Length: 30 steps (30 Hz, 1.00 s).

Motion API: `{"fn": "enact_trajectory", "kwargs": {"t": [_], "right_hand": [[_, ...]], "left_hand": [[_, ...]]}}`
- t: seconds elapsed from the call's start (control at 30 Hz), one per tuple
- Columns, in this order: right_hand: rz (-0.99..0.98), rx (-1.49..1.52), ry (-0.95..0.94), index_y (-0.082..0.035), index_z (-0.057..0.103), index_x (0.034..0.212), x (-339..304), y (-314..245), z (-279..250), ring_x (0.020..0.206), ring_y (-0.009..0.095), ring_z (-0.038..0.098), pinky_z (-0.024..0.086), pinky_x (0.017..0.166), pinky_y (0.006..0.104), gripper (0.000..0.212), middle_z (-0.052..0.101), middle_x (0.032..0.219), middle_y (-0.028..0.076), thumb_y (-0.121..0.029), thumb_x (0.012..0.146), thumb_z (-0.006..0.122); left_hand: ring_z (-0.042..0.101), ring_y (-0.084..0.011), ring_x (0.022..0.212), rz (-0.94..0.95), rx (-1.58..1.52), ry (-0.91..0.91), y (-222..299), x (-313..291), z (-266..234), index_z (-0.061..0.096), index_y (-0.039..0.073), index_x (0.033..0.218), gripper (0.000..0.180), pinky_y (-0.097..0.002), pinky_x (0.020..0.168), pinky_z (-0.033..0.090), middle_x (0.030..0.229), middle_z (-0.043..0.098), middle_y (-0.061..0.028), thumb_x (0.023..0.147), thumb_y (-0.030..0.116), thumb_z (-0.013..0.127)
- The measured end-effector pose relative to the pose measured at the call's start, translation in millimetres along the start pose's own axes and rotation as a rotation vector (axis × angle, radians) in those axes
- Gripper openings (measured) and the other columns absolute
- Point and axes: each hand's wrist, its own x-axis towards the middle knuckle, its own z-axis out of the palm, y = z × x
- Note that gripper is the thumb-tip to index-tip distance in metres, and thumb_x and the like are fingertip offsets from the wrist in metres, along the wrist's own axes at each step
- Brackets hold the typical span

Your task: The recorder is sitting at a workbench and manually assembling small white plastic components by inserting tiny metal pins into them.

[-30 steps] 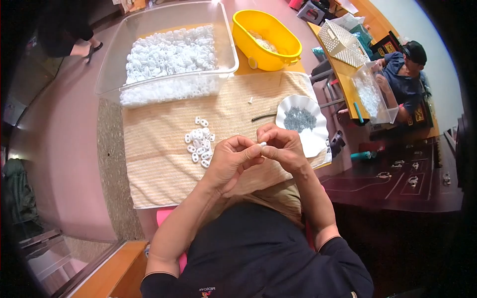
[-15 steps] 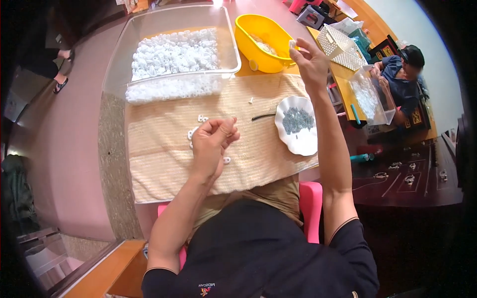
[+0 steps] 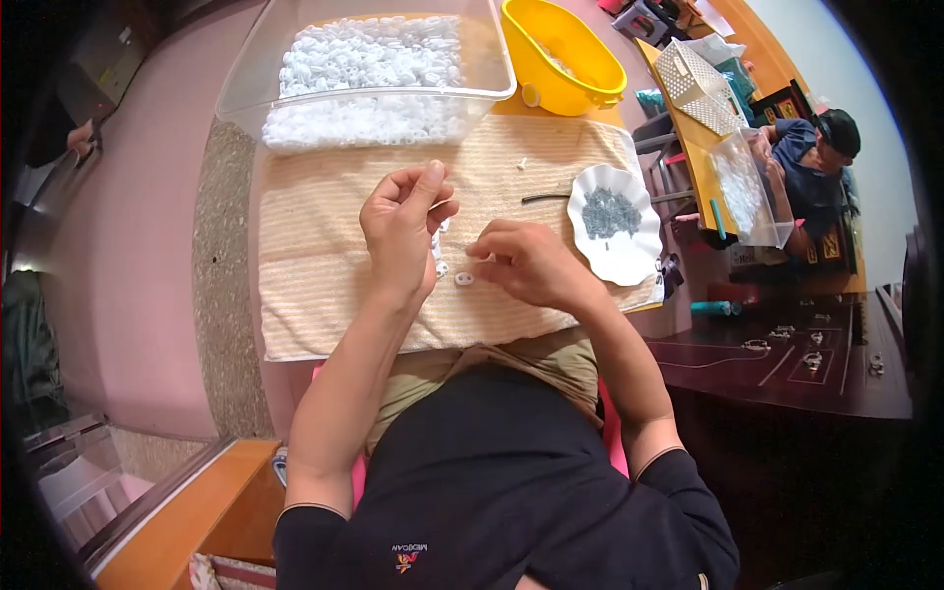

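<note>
Above the striped towel, my left hand is closed, thumb pressed against the fingers; whatever sits in the pinch is too small to make out. My right hand is low over the towel, its fingers bent and apart, with nothing visible in them. Just by its fingertips lies a small white two-holed plastic piece. More such pieces lie beside my left hand, partly hidden by it. To the right, a white scalloped dish holds many small grey screws or pins.
A clear plastic bin full of white pieces stands at the far left, beside a yellow tub. A black-handled tool touches the dish. At the right, another person sits by a clear box of white pieces.
My right hand has come down from the yellow tub's rim to the towel, and the white piece it held is gone from its fingers. The whole view has shifted slightly.
</note>
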Motion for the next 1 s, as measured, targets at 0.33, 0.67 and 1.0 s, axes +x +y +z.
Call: {"fn": "enact_trajectory", "kwargs": {"t": [0.33,0.67,1.0], "right_hand": [[0.055,-0.100,-0.018,-0.005,0.066,0.090,-7.6,-13.1,21.1,0.080,0.031,0.062,0.050,0.070,0.0386,0.015,0.062,0.090,0.011,-0.015,0.079,0.067],[0.102,-0.070,0.052,-0.006,0.066,0.096,0.7,-15.3,20.3,0.079,0.029,0.063,0.050,0.069,0.0373,0.018,0.062,0.091,0.012,-0.013,0.079,0.067],[0.004,-0.260,0.043,-0.008,0.065,0.089,9.6,-21.4,33.7,0.081,0.028,0.062,0.049,0.069,0.0380,0.011,0.060,0.091,0.007,-0.015,0.080,0.064]], "left_hand": [[0.061,-0.0084,0.068,0.019,-0.025,0.009,1.3,2.4,-3.0,0.062,0.006,0.086,0.013,-0.0223,0.061,0.053,0.079,0.063,-0.0021,0.084,0.013,0.072],[0.061,-0.0087,0.068,0.012,-0.025,0.013,2.1,2.5,-3.5,0.062,0.006,0.086,0.013,-0.0231,0.062,0.054,0.078,0.063,-0.0017,0.083,0.013,0.073],[0.061,-0.0093,0.072,-0.002,-0.001,0.002,0.7,2.4,-4.2,0.062,0.006,0.088,0.011,-0.0235,0.064,0.053,0.085,0.065,-0.0037,0.085,0.012,0.070]]}}
